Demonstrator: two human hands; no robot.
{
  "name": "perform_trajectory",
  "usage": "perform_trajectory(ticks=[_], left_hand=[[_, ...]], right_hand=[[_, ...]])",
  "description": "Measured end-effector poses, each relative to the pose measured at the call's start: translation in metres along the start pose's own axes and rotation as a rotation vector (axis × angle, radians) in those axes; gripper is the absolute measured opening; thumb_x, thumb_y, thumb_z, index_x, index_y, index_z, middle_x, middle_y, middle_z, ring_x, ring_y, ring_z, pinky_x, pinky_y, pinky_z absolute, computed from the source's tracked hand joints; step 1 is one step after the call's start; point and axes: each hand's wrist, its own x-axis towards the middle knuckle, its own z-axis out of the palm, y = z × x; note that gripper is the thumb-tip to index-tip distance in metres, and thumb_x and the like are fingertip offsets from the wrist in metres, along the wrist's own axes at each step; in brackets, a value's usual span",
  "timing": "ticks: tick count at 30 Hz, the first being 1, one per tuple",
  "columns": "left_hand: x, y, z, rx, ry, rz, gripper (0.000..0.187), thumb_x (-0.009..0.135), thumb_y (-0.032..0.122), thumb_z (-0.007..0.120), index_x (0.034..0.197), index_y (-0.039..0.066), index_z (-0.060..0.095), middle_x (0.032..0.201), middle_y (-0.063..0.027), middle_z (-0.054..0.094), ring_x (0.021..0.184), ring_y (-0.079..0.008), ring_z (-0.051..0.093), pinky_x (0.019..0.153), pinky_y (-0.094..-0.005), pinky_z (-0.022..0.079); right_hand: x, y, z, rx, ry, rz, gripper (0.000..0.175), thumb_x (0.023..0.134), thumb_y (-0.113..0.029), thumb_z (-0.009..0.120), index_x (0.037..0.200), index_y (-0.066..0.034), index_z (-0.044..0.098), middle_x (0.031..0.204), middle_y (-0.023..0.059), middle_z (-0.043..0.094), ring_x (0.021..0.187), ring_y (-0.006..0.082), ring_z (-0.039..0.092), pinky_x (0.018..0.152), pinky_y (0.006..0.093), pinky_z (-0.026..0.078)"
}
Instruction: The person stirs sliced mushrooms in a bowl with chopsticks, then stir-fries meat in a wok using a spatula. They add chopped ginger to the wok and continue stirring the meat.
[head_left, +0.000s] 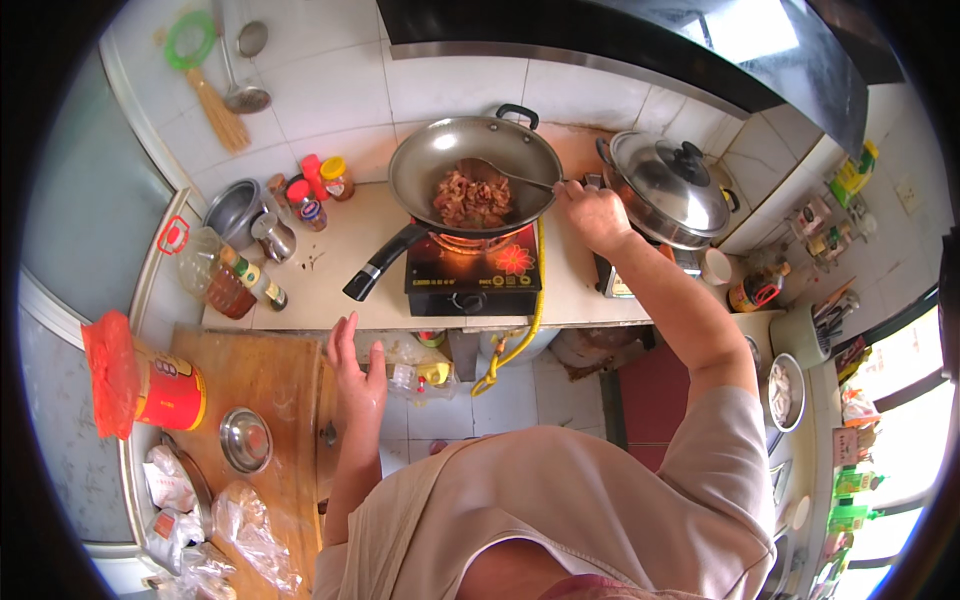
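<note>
A wok (420, 165) with a long black handle sits over the lit burner of a gas stove (472, 281), and pieces of browned meat (472, 199) lie in it. My right hand (596, 214) grips the handle of a spatula (525, 181) at the wok's right rim; the spatula's blade rests among the meat at the back. My left hand (360, 367) is raised below the wok's handle, fingers apart, touching nothing.
A lidded pan (667, 187) stands on a second stove at the right. Oil and sauce bottles (217, 281), jars (306, 204) and a metal bowl (234, 210) are at the left. A yellow hose (538, 300) hangs over the counter edge. A range hood (600, 45) is above.
</note>
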Motion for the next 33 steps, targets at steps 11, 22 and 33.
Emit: perform_trajectory(ticks=[11, 22, 33], left_hand=[[0.031, -0.004, -0.001, 0.019, 0.114, 0.13, 0.05, 0.087, 0.01, 0.062, 0.135, 0.008, 0.05, 0.137, -0.0203, 0.043, 0.126, -0.035, 0.044, 0.105, -0.0428, 0.036], [0.054, -0.006, 0.0, 0.011, 0.122, 0.121, 0.047, 0.088, 0.009, 0.061, 0.134, 0.008, 0.051, 0.137, -0.0178, 0.045, 0.127, -0.0332, 0.044, 0.106, -0.0416, 0.035], [-0.003, -0.023, -0.03, 0.048, 0.143, -0.039, 0.042, 0.089, 0.007, 0.059, 0.13, 0.006, 0.054, 0.136, -0.0168, 0.046, 0.125, -0.0318, 0.046, 0.105, -0.0401, 0.035]], right_hand=[[0.012, 0.053, -0.078, -0.015, -0.276, 0.271, 0.024, 0.085, -0.018, 0.058, 0.108, -0.0133, 0.062, 0.102, 0.01, 0.066, 0.09, 0.0251, 0.067, 0.069, 0.0396, 0.055], [0.026, 0.071, -0.04, 0.095, -0.338, 0.45, 0.034, 0.086, -0.029, 0.06, 0.119, -0.0202, 0.061, 0.108, 0.0086, 0.065, 0.096, 0.03, 0.065, 0.08, 0.0435, 0.052], [0.091, 0.056, 0.05, 0.147, -0.322, 0.362, 0.024, 0.084, -0.023, 0.06, 0.105, -0.0133, 0.065, 0.107, 0.0099, 0.066, 0.101, 0.0287, 0.063, 0.08, 0.0424, 0.052]])
